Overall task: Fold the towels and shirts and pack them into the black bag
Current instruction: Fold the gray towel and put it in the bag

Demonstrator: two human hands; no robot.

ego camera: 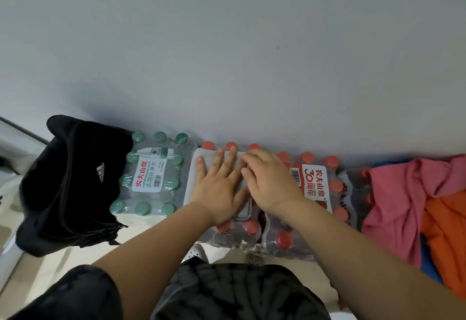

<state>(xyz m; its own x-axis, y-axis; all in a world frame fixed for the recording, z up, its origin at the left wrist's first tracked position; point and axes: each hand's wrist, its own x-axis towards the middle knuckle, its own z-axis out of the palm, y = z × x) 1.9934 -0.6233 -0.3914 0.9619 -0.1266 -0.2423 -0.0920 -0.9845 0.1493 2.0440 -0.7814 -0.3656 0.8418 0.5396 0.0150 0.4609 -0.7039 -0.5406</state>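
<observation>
On the shrink-wrapped pack of red-capped water bottles [285, 240] I see the folded white towel [209, 156]: left hand [216, 189] presses flat, fingers straight; right hand [271, 183] curls at its right edge, pinch unclear. Black fabric sports bag [73, 183] far left.

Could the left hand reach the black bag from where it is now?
Probably yes: the left hand lies flat on the towel, and only the low green-capped bottle pack sits between it and the black bag.
</observation>
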